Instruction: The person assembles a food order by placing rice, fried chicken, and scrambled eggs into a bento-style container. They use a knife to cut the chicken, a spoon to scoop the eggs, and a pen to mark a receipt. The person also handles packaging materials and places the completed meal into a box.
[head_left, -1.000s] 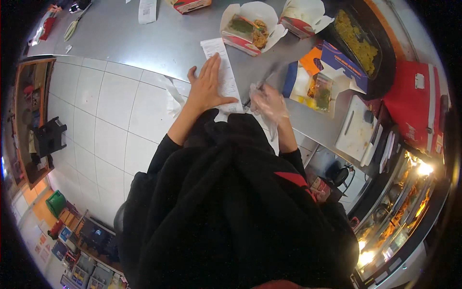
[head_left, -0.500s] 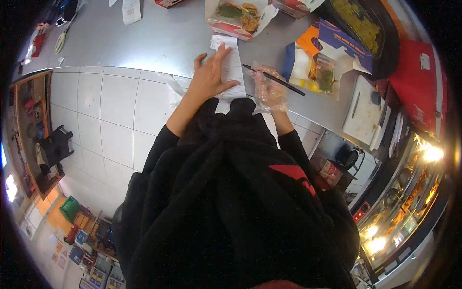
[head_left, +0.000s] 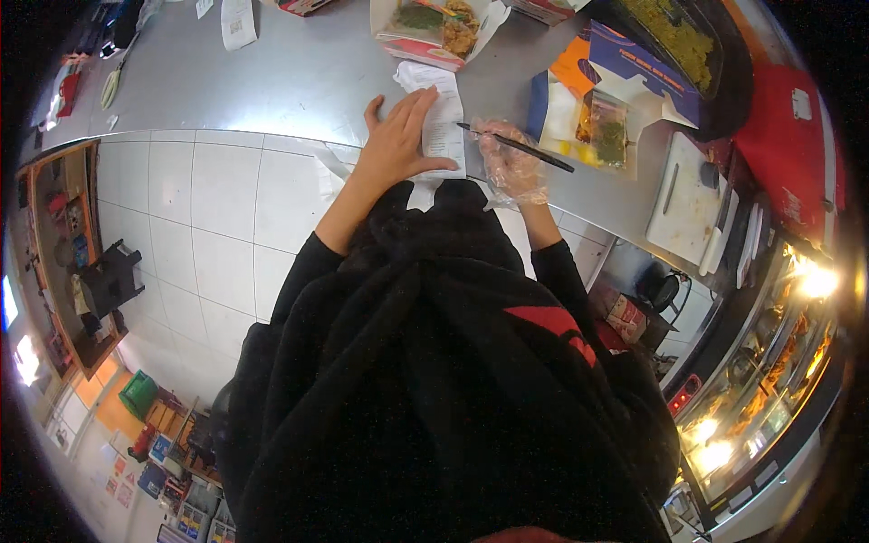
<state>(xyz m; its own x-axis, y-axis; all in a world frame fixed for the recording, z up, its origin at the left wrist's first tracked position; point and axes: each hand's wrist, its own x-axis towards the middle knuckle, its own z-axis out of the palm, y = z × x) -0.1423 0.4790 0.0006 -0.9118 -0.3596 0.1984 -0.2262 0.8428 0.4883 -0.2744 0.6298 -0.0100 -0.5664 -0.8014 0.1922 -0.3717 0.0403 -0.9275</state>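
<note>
The right hand (head_left: 513, 174), in a clear plastic glove (head_left: 526, 192), is gripping 1 black pen (head_left: 536, 152) beside a printed receipt (head_left: 444, 140) lying on the steel counter (head_left: 299, 81). The left hand (head_left: 395, 145) is resting on that receipt, fingers spread. An open blue-and-orange food box (head_left: 639, 63) is standing rightward, a red-and-white box (head_left: 421, 51) farther off.

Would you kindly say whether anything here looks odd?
One mismatch stands out: the left hand, on the receipt, is bare, while the right hand, holding a black pen, wears a clear plastic glove.
</note>
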